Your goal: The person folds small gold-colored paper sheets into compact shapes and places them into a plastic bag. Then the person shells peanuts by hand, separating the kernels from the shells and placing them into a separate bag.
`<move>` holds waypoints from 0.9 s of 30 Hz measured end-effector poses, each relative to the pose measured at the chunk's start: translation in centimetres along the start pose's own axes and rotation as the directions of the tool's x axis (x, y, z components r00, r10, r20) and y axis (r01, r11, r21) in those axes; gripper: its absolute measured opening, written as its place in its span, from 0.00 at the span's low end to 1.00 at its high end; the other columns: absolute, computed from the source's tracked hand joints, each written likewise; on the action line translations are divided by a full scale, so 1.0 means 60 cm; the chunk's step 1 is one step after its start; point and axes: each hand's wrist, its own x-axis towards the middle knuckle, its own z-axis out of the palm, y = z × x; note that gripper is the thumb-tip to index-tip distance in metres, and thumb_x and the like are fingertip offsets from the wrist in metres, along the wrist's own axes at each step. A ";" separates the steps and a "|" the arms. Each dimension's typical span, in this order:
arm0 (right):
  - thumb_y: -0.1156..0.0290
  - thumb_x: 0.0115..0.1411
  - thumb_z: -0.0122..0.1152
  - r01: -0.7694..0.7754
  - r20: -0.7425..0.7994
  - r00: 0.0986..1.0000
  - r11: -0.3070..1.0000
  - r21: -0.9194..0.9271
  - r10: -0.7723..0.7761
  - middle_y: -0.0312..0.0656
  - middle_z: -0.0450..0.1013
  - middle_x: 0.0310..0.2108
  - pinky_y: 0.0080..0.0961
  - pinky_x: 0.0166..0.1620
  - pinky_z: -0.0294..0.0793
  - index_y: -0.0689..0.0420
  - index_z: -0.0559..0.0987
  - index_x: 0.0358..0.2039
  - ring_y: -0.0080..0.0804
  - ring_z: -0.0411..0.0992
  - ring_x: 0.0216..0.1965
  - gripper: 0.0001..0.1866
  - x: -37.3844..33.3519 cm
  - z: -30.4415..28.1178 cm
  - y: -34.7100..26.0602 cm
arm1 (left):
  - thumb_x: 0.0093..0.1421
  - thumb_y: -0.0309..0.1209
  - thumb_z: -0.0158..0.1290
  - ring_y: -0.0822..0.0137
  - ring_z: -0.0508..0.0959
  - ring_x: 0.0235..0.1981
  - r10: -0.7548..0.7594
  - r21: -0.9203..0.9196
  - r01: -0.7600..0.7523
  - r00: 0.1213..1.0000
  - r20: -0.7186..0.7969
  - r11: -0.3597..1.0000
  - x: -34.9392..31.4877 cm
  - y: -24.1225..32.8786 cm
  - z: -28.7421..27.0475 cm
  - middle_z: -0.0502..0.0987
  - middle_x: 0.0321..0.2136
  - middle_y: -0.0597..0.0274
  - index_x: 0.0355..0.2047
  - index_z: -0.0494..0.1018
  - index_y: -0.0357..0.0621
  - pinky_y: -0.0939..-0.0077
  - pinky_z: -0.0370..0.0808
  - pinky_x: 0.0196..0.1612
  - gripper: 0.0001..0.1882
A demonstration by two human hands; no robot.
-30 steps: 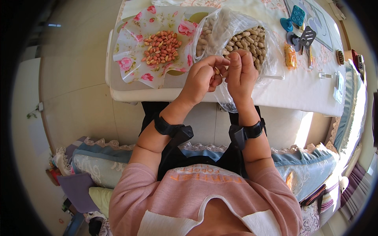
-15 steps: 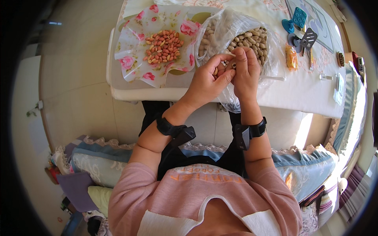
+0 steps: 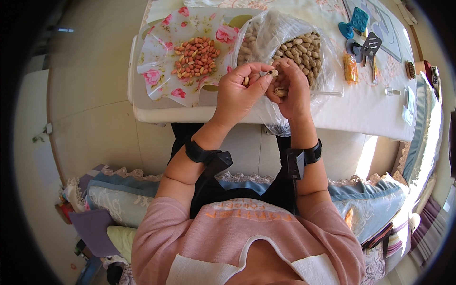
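Note:
My left hand (image 3: 243, 90) is closed, pinching a piece of peanut shell (image 3: 272, 73) between thumb and index finger. A pale shelled peanut (image 3: 246, 80) shows among its curled fingers. Close on the right, my right hand (image 3: 293, 90) curls around peanuts in their shells (image 3: 280, 91), its fingertips near the pinched piece. Behind it, a clear plastic bag (image 3: 273, 33) lies open with many unshelled peanuts (image 3: 306, 53) inside. To the left, reddish shelled peanuts (image 3: 196, 57) are heaped on a flower-printed sheet (image 3: 156, 54).
On the right of the white-covered table (image 3: 327, 116) are a blue suction-cup holder (image 3: 359, 20), a black slotted spatula (image 3: 371, 45), an orange packet (image 3: 350, 70) and a brown brush (image 3: 410, 70). A cushioned seat (image 3: 118, 202) with lace trim is behind me.
My hands have moved slightly apart, the left one shifting left. The shell piece now shows at the left fingertips, and peanuts in shells show in the right palm.

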 end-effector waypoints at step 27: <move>0.68 0.67 0.53 -0.163 0.283 0.953 0.971 0.173 0.110 0.39 0.72 0.25 0.13 0.16 0.52 0.59 0.75 0.37 0.20 0.59 0.15 0.08 0.002 -0.016 0.020 | 0.63 0.31 0.56 0.86 0.67 0.22 0.002 -0.101 0.003 0.999 0.052 0.995 0.011 0.013 -0.007 0.75 0.24 0.75 0.39 0.79 0.39 0.90 0.61 0.21 0.09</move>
